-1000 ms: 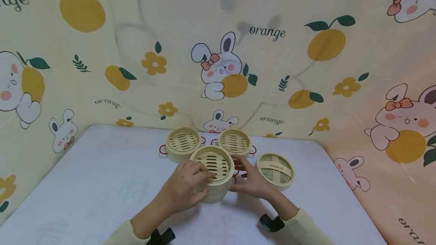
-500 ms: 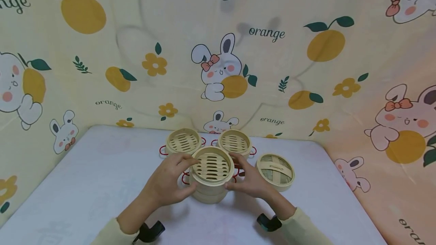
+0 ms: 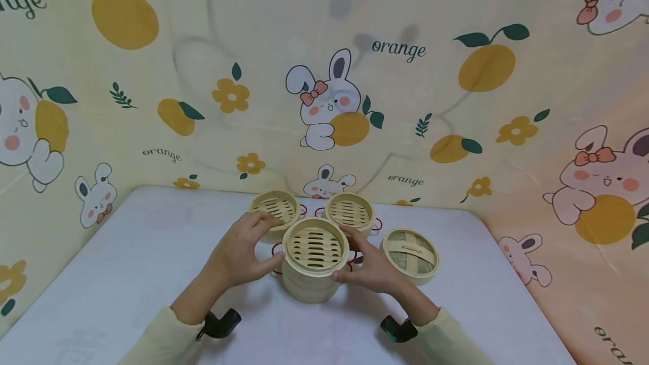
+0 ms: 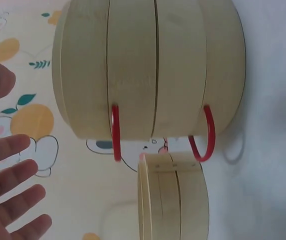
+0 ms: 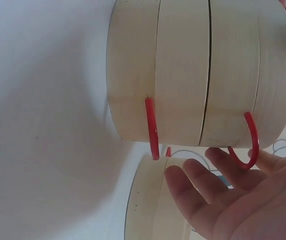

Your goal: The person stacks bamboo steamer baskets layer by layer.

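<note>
In the middle of the table stands a stack of two small bamboo steamers (image 3: pixel 311 286), one on the other, with red loop handles and a slatted base in the top tier. My right hand (image 3: pixel 372 266) holds its right side, thumb at the front rim and index finger at the far side; the other fingers are loose by the red handle (image 5: pixel 253 142). My left hand (image 3: pixel 235 255) stands apart from the stack on its left, fingers spread and holding nothing. Its fingertips overlap the back-left steamer (image 3: pixel 285 203) in the head view; contact cannot be told.
Another slatted steamer (image 3: pixel 350 213) stands behind the stack to the right. A woven bamboo lid (image 3: pixel 410 255) with a strap lies right of my right hand. The white table (image 3: pixel 152 252) meets a printed cloth backdrop (image 3: pixel 263 27) at the back.
My left hand has moved off the top steamer's slats and rim, out to the left, with its fingers spreading. My right hand has stayed at the stack's right side.
</note>
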`<state>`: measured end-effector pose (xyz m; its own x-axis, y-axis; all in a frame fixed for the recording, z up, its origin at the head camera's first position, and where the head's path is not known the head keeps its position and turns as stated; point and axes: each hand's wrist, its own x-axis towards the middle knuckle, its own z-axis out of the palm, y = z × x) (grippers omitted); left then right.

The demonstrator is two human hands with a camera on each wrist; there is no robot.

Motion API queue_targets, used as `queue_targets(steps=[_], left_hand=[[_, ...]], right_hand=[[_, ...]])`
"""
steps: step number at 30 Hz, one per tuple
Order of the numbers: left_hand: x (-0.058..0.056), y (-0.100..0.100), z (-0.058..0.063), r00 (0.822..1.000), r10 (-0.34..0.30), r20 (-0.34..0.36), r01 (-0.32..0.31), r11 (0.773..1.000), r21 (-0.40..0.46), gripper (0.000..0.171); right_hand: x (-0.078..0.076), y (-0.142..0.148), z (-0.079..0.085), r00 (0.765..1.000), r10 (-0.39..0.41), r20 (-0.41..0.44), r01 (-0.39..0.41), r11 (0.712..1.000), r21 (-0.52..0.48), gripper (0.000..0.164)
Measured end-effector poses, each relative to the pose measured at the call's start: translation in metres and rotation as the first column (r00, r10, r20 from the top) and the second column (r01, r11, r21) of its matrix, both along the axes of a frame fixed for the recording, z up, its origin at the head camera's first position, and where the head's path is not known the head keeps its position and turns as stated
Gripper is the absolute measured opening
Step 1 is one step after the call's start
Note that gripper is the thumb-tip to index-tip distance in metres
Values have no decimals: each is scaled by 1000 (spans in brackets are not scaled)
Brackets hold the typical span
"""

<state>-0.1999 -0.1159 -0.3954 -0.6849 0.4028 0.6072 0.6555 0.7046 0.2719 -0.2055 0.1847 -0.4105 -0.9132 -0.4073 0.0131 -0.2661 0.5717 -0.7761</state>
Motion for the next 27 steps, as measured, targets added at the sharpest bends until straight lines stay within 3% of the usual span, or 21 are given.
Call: queue_targets(steps=[12, 27], left_hand=[[-32, -11, -9, 999, 53, 11, -53, 999, 1, 48], [-58, -17, -26, 992, 23, 126, -34, 995, 89, 46]], right_hand=[[0, 0, 0, 1000, 13, 5, -13, 999, -37, 98], [-3, 0, -1, 999, 37, 14, -36, 998, -57, 93]])
